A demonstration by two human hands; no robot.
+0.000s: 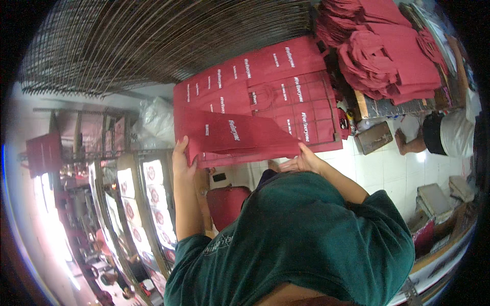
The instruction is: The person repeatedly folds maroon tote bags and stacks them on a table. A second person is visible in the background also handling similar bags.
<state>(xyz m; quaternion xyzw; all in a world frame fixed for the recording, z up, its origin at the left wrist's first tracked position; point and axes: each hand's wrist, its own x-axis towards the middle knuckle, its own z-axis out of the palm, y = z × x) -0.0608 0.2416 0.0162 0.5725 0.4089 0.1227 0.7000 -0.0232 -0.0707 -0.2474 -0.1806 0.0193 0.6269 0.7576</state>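
Note:
A flat red cloth bag (255,130) with white print is stretched between my two hands over the near side of a wire rack shelf (331,109). My left hand (182,155) grips its left end, thumb and fingers closed on the edge. At the other end, my right hand (305,159) pinches the near right corner. Further printed red bags (275,58) lie flat in rows on the shelf beyond, and part of the wire grid shows at the right. The held bag covers some of those beneath it.
Raised wire shelves (173,41) hang above the far side. Piled red bags (393,56) rest on a table at the far right. A person (454,135) is at the right edge. Clear plastic (155,120) lies left of the rack; a red seat (228,204) is near me.

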